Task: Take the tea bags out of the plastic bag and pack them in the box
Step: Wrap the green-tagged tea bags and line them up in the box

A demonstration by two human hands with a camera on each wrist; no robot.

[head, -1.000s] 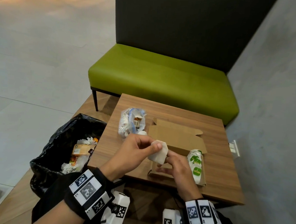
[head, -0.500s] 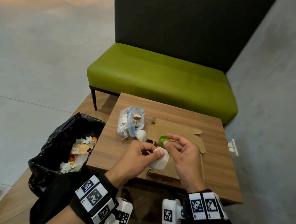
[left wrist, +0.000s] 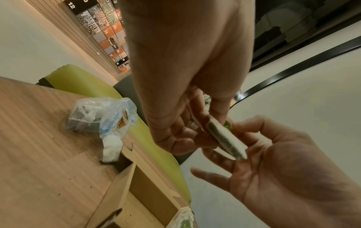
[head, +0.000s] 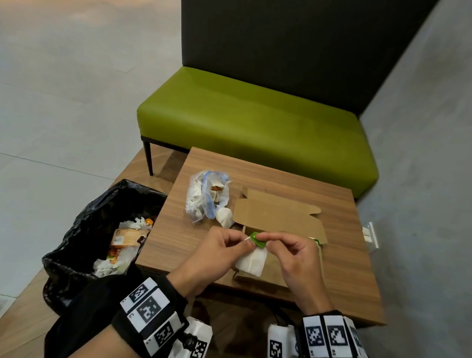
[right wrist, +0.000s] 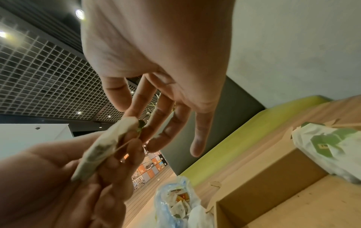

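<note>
A white tea bag (head: pixel 252 261) hangs over the open brown cardboard box (head: pixel 278 219) near the table's front edge. My left hand (head: pixel 245 241) pinches the bag's upper corner. My right hand (head: pixel 267 241) pinches its green paper tag (head: pixel 259 241) just above the bag, with the other fingers spread. In the left wrist view the tea bag (left wrist: pixel 224 138) shows edge-on between both hands; in the right wrist view the tea bag (right wrist: pixel 103 148) has its string running along it. The clear plastic bag (head: pixel 206 196) with more tea bags lies left of the box, and a loose tea bag (head: pixel 223 217) lies beside it.
A white and green packet (right wrist: pixel 332 143) rests on the box's right side. The wooden table (head: pixel 343 259) is small and square. A black bin bag (head: pixel 92 224) with rubbish stands at its left. A green bench (head: pixel 255 124) sits behind, a grey wall to the right.
My right hand came up out of the box and took the green tag. Both hands raised the tea bag a little, and it now hangs below the pinched tag.
</note>
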